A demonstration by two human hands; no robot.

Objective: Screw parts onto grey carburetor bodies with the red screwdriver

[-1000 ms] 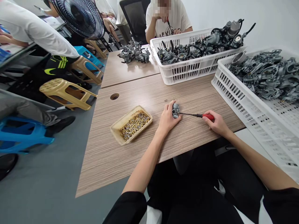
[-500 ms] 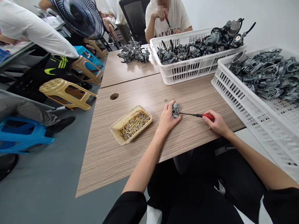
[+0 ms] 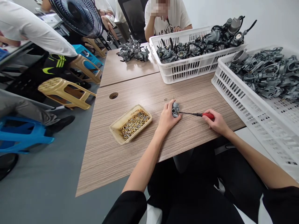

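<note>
My left hand (image 3: 166, 118) is closed around a small grey metal carburetor body (image 3: 175, 109) and keeps it on the wood-grain table (image 3: 98, 149). In my right hand (image 3: 217, 123) is the red handle of a screwdriver (image 3: 207, 115). Its dark shaft runs left, level with the table, and the tip meets the carburetor's right side; the exact contact point is too small to make out. Just beyond my left fingers lie a few tiny metal pieces (image 3: 165, 99). Left of my left hand stands a cream plastic tray (image 3: 114, 129) of small brass and silver parts (image 3: 134, 124).
Two white slatted crates (image 3: 184, 73) (image 3: 235, 90), heaped with carburetors, stand at the back and right. More carburetors (image 3: 133, 51) sit on the far table, where a person (image 3: 168, 23) in a white shirt works. A fan (image 3: 77, 15) and stools (image 3: 63, 91) are left.
Both hands, the carburetor body and the screwdriver keep nearly the same position. The whole view has shifted very slightly.
</note>
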